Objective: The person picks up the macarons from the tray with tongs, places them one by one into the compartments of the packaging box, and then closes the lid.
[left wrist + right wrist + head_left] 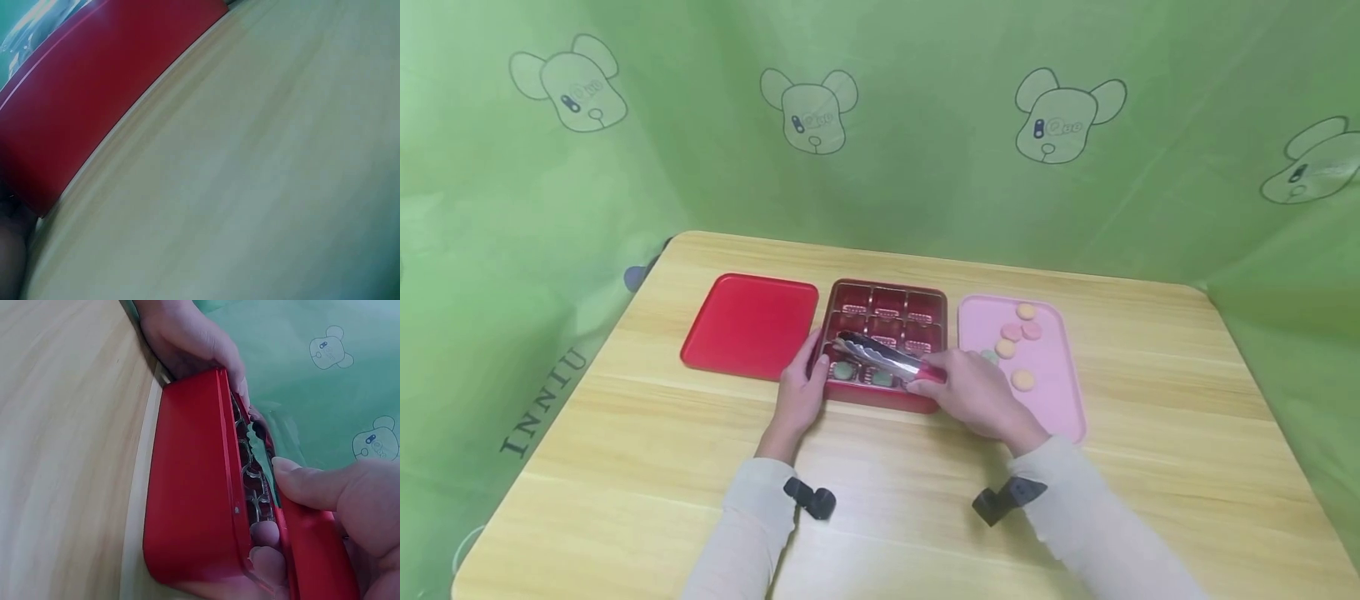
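Red-handled tongs (883, 357) lie clamped in right grip (976, 393); left grip (801, 395) clasps box (882, 398) beneath.

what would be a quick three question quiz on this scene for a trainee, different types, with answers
1. Multiple choice: what does the right hand hold?
A) a spoon
B) tongs
C) a knife

2. True or false: the left hand grips the side of the red box.

3. Put in order, from left to right in the head view: pink tray, red box, red lid.

Key:
1. B
2. True
3. Red lid, red box, pink tray
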Demonstrator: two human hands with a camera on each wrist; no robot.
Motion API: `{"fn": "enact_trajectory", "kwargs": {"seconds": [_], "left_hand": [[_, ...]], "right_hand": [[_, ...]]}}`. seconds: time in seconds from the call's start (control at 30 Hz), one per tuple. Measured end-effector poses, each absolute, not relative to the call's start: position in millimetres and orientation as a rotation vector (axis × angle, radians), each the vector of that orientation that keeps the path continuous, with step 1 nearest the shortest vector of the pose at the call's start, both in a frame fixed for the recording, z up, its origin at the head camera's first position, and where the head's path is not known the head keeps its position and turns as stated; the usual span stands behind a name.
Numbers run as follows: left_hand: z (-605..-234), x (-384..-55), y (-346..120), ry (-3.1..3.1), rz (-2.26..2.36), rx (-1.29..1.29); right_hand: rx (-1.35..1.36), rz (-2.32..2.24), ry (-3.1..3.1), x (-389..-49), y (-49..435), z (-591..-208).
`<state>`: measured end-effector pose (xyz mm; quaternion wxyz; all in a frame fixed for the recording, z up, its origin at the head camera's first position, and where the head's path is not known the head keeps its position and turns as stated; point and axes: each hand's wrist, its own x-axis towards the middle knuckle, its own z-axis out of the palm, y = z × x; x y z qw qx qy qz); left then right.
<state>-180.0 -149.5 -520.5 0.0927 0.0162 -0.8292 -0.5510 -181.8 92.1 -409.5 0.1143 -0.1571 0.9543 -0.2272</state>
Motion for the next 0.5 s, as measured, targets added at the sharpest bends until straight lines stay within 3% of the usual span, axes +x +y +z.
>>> {"fn": "enact_trajectory", "kwargs": {"seconds": [0.5], "left_hand": [[-520.9, -179.7, -148.7, -2.462, -1.647, 0.047]], "right_hand": [[-0.378, -0.722, 2.829, -177.3, 105.0, -414.2]]}}
